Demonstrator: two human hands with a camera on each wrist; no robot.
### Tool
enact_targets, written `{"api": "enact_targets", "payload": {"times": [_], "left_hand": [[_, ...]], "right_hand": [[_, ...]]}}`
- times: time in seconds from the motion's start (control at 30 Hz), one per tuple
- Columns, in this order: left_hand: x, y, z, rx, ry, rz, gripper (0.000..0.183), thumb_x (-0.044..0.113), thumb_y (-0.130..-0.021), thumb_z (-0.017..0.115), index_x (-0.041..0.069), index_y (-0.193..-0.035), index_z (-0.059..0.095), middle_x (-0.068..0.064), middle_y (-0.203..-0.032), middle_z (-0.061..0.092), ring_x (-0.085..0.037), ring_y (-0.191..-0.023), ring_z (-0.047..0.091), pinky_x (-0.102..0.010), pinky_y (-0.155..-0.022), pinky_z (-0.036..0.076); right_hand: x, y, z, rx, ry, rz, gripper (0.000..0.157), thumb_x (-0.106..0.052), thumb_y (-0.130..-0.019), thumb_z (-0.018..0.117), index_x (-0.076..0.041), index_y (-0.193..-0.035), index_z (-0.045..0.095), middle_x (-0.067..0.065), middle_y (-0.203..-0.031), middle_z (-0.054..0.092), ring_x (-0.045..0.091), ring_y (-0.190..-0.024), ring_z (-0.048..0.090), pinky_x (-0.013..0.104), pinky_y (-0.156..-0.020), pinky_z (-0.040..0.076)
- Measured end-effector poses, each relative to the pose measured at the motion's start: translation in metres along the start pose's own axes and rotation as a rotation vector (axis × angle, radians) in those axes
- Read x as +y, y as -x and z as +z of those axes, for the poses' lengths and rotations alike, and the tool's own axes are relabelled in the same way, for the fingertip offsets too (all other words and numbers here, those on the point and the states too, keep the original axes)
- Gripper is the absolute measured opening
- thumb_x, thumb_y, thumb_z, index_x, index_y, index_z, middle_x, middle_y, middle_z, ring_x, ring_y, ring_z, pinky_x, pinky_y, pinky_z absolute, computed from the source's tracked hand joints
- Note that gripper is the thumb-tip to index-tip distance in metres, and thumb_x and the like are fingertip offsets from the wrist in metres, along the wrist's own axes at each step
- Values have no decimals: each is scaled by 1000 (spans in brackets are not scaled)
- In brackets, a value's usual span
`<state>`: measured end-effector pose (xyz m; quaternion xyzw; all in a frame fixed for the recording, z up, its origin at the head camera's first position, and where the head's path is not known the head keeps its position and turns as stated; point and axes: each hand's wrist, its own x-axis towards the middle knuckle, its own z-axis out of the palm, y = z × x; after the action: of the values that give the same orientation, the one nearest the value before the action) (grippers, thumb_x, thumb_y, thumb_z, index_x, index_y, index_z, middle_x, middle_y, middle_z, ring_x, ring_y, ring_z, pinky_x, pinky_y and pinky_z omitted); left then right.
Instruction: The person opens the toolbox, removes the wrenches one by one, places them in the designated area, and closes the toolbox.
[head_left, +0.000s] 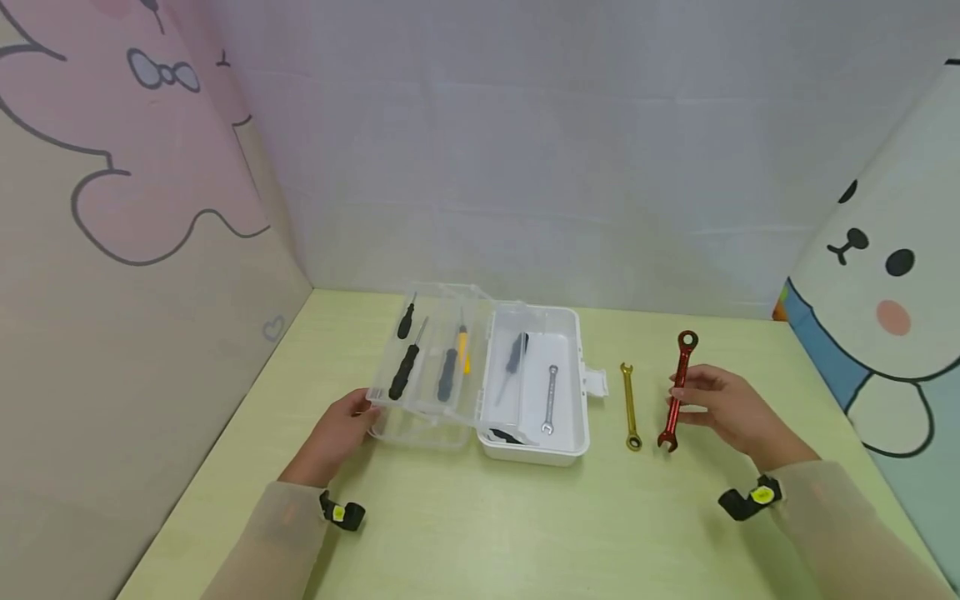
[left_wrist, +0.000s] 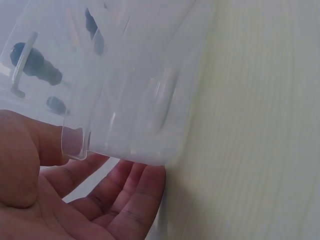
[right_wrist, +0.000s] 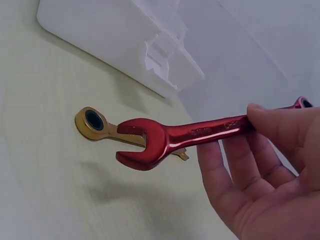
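In the head view my right hand pinches a red combination wrench by its shaft, held off the table with the ring end pointing away. The right wrist view shows its open jaw end close, thumb on one side and fingers on the other. A gold combination wrench lies on the table just left of it. My left hand holds the near left corner of a clear plastic tray, thumb at its edge. Screwdrivers with dark handles and a yellow-handled tool sit in that tray.
A white toolbox stands mid-table, its latch out to the right. Inside are a small silver wrench and a dark-handled screwdriver. The clear lid lies beneath the tray. Fabric walls enclose the table's back and sides.
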<state>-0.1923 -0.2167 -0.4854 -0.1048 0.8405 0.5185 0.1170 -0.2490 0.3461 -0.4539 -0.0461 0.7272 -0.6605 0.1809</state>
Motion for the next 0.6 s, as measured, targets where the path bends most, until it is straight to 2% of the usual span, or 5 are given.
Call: {"api": "enact_targets", "payload": {"times": [0.1,0.23,0.6], "left_hand": [[1,0,0,4,3,0,32,23,-98,50,16,-129,51,-8,-112,54,-24,-91,49,-34,-73,42],[1,0,1,6,2,-6,33,23,-97,50,16,-130,50,-8,-113,54,-25,-93,50,-36,-76,42],[-2,-2,3,25,0,-16,35,22,-98,50,16,-132,50,-7,-116,54,-24,-95,50,-35,-78,43]], "right_hand": [[2,-1,-2,6,-75,85,19,-13,-93,59,-6,-111,59,5,-109,58,23,-97,60,42,-80,50],[5,-4,-4,16,-115,165,27,-13,-93,58,-3,-117,56,9,-112,58,25,-100,60,43,-82,49],[10,-19,-5,4,-117,252,34,-7,-93,57,8,-122,48,12,-101,62,27,-93,63,42,-81,50]]}}
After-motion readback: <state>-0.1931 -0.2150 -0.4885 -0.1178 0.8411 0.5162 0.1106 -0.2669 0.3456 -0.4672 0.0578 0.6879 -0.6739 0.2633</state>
